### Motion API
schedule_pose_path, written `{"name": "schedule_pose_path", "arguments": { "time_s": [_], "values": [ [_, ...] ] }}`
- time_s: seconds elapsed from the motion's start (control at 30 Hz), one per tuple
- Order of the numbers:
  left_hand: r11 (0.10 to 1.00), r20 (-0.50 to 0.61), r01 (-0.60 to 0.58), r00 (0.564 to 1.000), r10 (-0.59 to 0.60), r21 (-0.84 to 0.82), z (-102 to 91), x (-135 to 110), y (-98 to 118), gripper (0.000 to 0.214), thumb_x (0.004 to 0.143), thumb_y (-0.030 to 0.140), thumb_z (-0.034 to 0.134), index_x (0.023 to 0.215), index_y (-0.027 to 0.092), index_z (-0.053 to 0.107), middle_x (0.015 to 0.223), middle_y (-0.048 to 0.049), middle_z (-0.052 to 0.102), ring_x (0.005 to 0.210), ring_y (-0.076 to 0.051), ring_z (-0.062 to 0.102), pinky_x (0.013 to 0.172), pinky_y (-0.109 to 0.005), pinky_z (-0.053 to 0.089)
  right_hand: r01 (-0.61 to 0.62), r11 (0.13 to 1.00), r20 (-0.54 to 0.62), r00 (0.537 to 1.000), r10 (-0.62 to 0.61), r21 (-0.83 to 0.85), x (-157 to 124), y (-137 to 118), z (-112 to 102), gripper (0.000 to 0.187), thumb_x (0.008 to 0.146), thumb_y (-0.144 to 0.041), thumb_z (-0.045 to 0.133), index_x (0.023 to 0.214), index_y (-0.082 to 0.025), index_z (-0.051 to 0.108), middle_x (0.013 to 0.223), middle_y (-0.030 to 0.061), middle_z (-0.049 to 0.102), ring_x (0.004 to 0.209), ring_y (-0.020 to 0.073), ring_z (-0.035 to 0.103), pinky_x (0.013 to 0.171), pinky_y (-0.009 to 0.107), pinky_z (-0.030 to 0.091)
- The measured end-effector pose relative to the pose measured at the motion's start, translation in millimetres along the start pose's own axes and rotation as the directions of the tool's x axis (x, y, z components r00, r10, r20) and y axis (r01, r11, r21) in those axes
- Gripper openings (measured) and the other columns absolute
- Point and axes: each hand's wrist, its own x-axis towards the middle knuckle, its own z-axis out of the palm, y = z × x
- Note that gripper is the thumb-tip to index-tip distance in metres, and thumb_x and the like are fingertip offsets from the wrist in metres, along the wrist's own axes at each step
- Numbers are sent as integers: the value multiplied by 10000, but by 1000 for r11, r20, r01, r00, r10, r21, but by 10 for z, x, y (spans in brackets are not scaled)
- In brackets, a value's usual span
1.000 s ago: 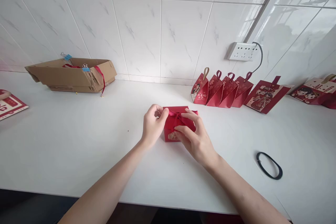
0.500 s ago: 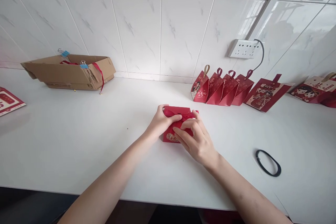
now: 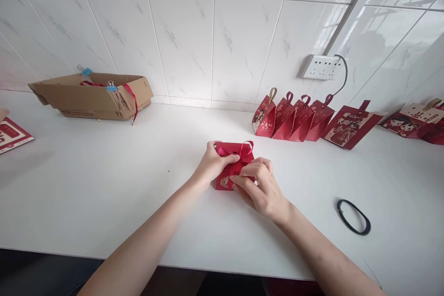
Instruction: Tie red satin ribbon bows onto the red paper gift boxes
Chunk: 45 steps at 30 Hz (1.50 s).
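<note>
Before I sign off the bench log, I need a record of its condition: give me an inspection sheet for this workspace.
Surface: white tabletop, small dark specks.
Items in hand: red gift box with red ribbon looped into a bow.
Clutter: black band at right; cardboard box and red boxes towards the wall.
Hands: left hand grips the gift box; right hand apparently pinches ribbon.
Cables: dark cable at the wall socket.
Surroundings: tiled wall.

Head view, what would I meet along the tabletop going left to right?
Red-and-white printed piece, cardboard box, ribboned red box, row of four red boxes with looped handles, wider red box, printed boxes at the right edge.
</note>
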Motion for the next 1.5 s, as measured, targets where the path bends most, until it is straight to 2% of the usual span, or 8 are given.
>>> {"name": "schedule_pose_path", "arguments": {
  "time_s": [0.67, 0.8, 0.87, 0.97, 1.03, 1.1, 1.3, 1.5],
  "values": [
    [999, 28, 47, 999, -47, -27, 7, 14, -14, 548, 573, 212, 772, 978, 212, 402, 884, -36, 633, 821, -199, 636, 708, -329, 496, 56, 991, 8, 998, -58, 124, 78, -134, -12, 136, 796, -54, 512, 738, -160, 576, 722, 38, 512, 658, 123, 483, 646, 302, 432],
    [1000, 33, 8, 999, -8, 18, 4, 13, -15, 561, 567, 255, 784, 966, 214, 391, 907, -35, 629, 840, -201, 632, 720, -323, 491, -147, 942, 69, 989, 133, 302, 108, -73, -75, 170, 830, -276, 460, 813, -160, 583, 797, 67, 526, 746, 174, 528, 674, 354, 427],
    [999, 33, 4, 999, -6, 50, 3, 10, -16, 567, 566, 290, 789, 960, 213, 388, 934, -45, 626, 870, -212, 628, 732, -327, 491, -397, 862, 99, 917, 386, 314, 168, 34, -119, 232, 846, -343, 426, 809, -167, 573, 807, 69, 534, 771, 184, 535, 684, 349, 430],
    [998, 41, 13, 999, -16, 62, 1, 10, -28, 564, 595, 327, 772, 986, 217, 381, 966, -60, 620, 885, -226, 630, 743, -348, 495, -766, 610, 266, 642, 719, 201, 336, 235, -157, 301, 867, -415, 403, 700, -193, 518, 718, 36, 564, 677, 162, 534, 616, 297, 421],
    [999, 47, 15, 999, -17, 49, -2, 13, -39, 574, 595, 331, 773, 995, 218, 377, 975, -66, 618, 878, -232, 633, 748, -362, 497, -875, 480, 448, 454, 770, 60, 477, 347, -147, 346, 840, -499, 424, 690, -199, 508, 664, 27, 584, 617, 162, 538, 551, 278, 397],
    [999, 54, 18, 998, -20, 35, -7, 16, -43, 593, 579, 339, 785, 991, 217, 376, 969, -71, 617, 868, -238, 636, 748, -374, 499, -892, 445, 549, 336, 766, -75, 607, 421, -111, 354, 788, -540, 482, 724, -195, 527, 646, 41, 600, 600, 177, 551, 511, 273, 372],
    [998, 65, 55, 997, -52, -42, -5, 0, -10, 717, 474, 348, 840, 1016, 212, 391, 961, -89, 619, 835, -254, 640, 748, -398, 494, -837, 511, 629, 292, 720, -195, 760, 503, -45, 217, 744, -341, 559, 591, -189, 530, 625, 49, 609, 579, 170, 546, 493, 272, 348],
    [984, 41, 24, 999, -17, -176, -13, 17, -83, 624, 622, 477, 726, 1074, 208, 392, 1156, -146, 542, 976, -251, 600, 786, -355, 476, -973, 225, 548, 218, 808, 55, 495, 469, -123, 197, 748, -340, 542, 627, -185, 550, 664, 22, 614, 618, 152, 552, 579, 284, 424]
  ]
}}
